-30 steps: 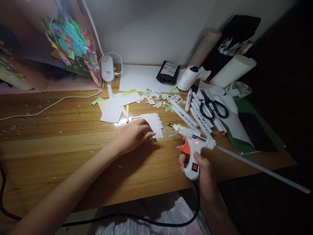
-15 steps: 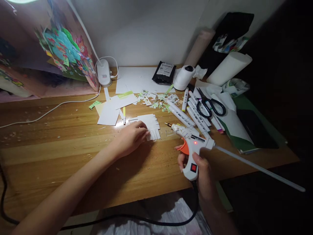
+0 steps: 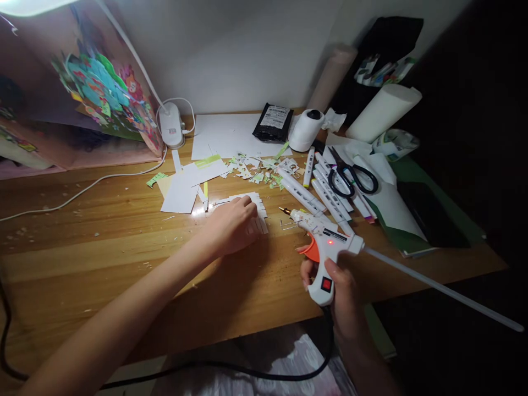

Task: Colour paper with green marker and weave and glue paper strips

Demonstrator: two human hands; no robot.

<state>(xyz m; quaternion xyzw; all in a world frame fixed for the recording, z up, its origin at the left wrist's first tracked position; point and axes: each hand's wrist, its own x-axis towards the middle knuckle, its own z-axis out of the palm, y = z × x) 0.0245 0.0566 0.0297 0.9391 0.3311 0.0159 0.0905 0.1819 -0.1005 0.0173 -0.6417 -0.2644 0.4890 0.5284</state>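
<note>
My right hand (image 3: 344, 294) is wrapped round the handle of a white hot glue gun (image 3: 325, 247), fingers at its orange trigger. A red light glows on its side, a clear glue stick (image 3: 445, 289) juts from its back, and its metal nozzle points left. My left hand (image 3: 234, 224) is closed over a white piece of card (image 3: 260, 212) with strips cut along its edge, lying on the table. Its fingertips are curled under, so what they pinch is hidden. Between card and nozzle lie thin metal staple-like bits (image 3: 287, 224).
Behind the card lie green and white paper scraps (image 3: 251, 168) and white paper sheets (image 3: 181, 192). Several markers (image 3: 330, 198) and black-handled scissors (image 3: 353, 179) lie right of them. A white camera (image 3: 306, 130) stands farther back. The gun's black cord (image 3: 231, 369) runs along the table's front.
My left hand has shifted slightly right and farther over the cut card, covering more of it. The glue gun stays almost where it was. The whole view has moved a little.
</note>
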